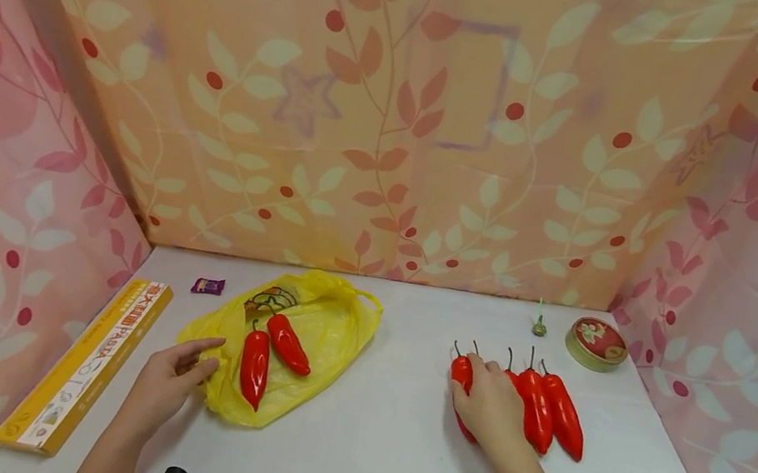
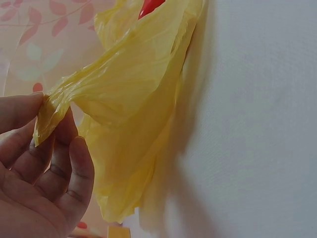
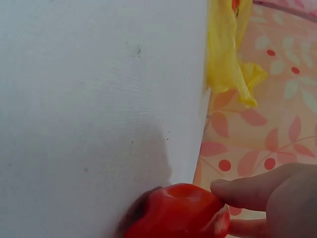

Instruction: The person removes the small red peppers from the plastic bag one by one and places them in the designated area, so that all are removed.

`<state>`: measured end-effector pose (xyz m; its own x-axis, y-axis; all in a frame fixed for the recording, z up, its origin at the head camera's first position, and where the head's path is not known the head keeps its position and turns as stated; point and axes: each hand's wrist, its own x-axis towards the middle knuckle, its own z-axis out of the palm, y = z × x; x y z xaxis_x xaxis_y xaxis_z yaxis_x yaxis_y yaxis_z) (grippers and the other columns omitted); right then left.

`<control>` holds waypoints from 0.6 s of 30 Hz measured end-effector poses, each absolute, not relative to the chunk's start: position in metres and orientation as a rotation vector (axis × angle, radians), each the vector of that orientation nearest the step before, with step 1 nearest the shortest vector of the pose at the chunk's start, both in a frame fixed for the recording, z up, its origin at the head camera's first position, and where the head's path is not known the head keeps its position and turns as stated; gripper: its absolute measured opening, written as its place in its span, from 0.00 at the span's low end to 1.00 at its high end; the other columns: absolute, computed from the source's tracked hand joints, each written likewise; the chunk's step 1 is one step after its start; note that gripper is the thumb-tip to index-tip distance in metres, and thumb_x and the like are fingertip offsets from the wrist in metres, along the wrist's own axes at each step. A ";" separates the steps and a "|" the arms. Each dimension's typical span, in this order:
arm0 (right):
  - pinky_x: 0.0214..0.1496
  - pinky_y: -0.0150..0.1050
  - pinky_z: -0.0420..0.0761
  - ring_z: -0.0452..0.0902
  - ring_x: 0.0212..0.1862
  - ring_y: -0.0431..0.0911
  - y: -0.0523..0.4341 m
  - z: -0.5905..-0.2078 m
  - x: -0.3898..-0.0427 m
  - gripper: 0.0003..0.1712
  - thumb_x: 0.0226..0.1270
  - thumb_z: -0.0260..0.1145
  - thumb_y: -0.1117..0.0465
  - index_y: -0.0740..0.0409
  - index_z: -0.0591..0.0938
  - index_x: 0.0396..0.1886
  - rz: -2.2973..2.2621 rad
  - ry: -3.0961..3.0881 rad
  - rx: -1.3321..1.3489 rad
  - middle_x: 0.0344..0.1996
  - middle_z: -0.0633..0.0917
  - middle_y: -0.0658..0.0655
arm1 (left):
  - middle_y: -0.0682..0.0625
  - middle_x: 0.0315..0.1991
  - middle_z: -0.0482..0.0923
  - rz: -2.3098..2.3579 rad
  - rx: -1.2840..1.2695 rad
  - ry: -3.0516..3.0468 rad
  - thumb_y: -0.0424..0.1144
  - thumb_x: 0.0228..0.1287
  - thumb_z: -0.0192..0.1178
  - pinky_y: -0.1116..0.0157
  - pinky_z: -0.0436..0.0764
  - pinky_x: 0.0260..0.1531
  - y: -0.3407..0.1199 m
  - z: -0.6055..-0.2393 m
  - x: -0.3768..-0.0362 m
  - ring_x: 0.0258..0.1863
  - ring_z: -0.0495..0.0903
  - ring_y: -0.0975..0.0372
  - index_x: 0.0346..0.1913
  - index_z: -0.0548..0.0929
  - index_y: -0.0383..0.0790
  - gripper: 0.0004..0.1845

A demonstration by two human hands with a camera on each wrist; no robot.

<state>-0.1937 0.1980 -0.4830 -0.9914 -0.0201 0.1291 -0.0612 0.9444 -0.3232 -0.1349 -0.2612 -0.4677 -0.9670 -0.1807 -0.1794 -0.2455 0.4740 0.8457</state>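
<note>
Red pepper (image 1: 463, 378) (stem pointing away) lies lengthwise — right hand (image 1: 491, 409) curled around it, left hand (image 1: 168, 385) pinching yellow bag (image 1: 325, 328).

Left hand (image 1: 166, 385) at lower left of head view, forearm bare, coming up from bottom edge; thumb and fingers (image 2: 79, 168) pinched together on thin yellow film, remaining fingers loosely curled under. Right hand (image 1: 490, 404) right of centre, palm down, fingers curled over a red item, thumb side toward frame middle; cream sleeve at the wrist runs off to lower right. Black camera mounts show under both wrists
</note>
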 end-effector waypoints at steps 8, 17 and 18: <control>0.40 0.59 0.86 0.79 0.48 0.61 0.195 -0.481 -0.194 0.37 0.62 0.73 0.50 0.62 0.74 0.68 0.430 -3.039 0.037 0.54 0.78 0.70 | 0.42 0.70 0.70 1.508 -0.380 2.644 0.49 0.74 0.58 0.79 0.75 0.48 -0.261 -0.466 -0.135 0.60 0.70 0.53 0.69 0.77 0.50 0.23; 0.43 0.58 0.85 0.80 0.52 0.57 0.189 -0.456 -0.199 0.34 0.64 0.72 0.49 0.55 0.77 0.67 0.623 -3.003 0.091 0.54 0.82 0.64 | 0.42 0.70 0.71 1.479 -0.371 2.667 0.49 0.75 0.58 0.70 0.79 0.53 -0.262 -0.464 -0.136 0.59 0.71 0.53 0.69 0.77 0.50 0.23; 0.44 0.57 0.85 0.81 0.51 0.56 0.187 -0.453 -0.200 0.33 0.64 0.72 0.49 0.55 0.78 0.66 0.657 -2.987 0.109 0.53 0.83 0.62 | 0.42 0.70 0.70 1.475 -0.380 2.669 0.49 0.75 0.58 0.69 0.79 0.54 -0.262 -0.464 -0.135 0.60 0.71 0.52 0.69 0.76 0.50 0.23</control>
<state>-0.2001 0.1865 -0.4534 -0.9942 -0.0519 0.0943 -0.0866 0.9055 -0.4153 -0.1353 -0.2618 -0.4643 -0.9671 -0.1821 -0.1779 -0.2475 0.5092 0.8243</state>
